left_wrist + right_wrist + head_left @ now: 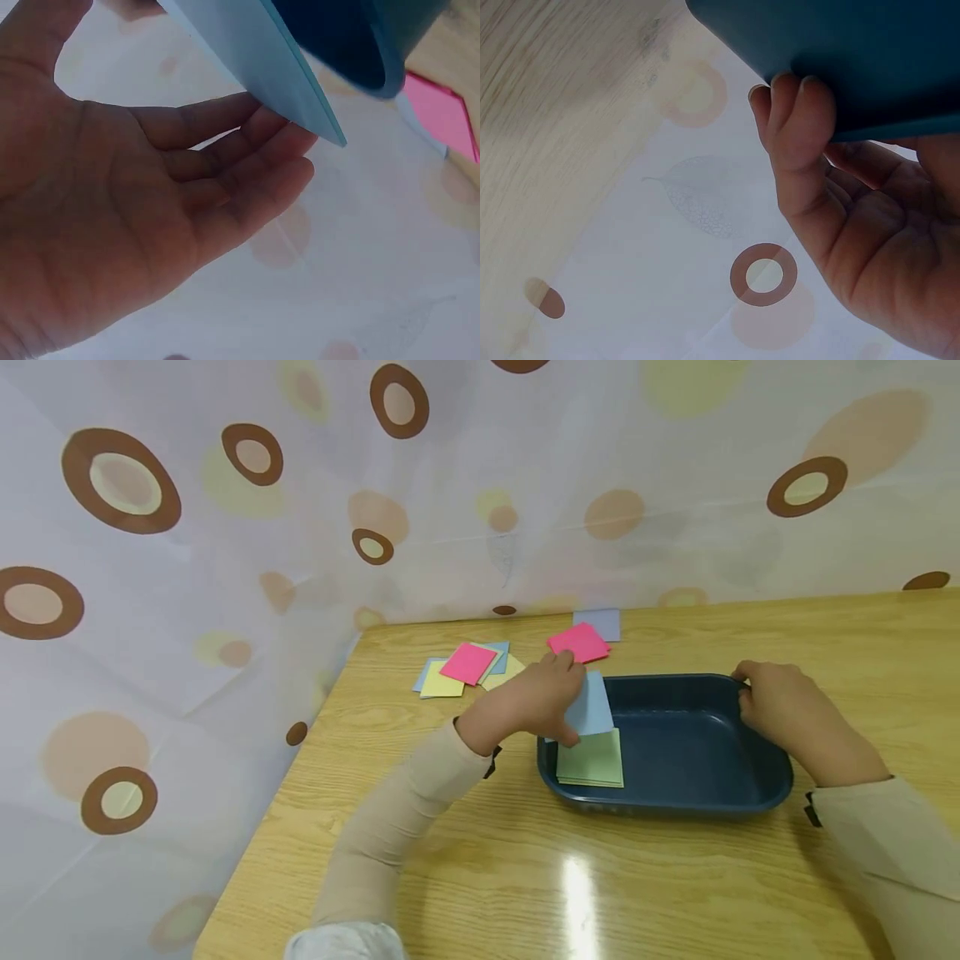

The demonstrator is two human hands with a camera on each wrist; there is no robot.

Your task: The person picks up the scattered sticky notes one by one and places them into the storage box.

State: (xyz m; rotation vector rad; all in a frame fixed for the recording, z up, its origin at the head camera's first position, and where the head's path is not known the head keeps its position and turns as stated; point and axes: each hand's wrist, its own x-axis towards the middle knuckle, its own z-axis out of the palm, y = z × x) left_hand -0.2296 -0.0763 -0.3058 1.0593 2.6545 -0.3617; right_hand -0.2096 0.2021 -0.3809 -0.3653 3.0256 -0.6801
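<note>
In the head view my left hand holds a small stack of blue sticky notes by its edges, over the left end of a dark blue tray. The stack's edge meets the fingertips in the left wrist view. Green sticky notes lie in the tray's near left corner, partly covered by the blue ones. At the tray's far right corner, my right hand grips the rim. Its fingers curl around the tray wall in the right wrist view.
Loose pink, yellow and blue notes lie on the wooden table left of the tray. Behind it are pink notes and a pale blue note. A patterned curtain hangs along the table's back and left edges.
</note>
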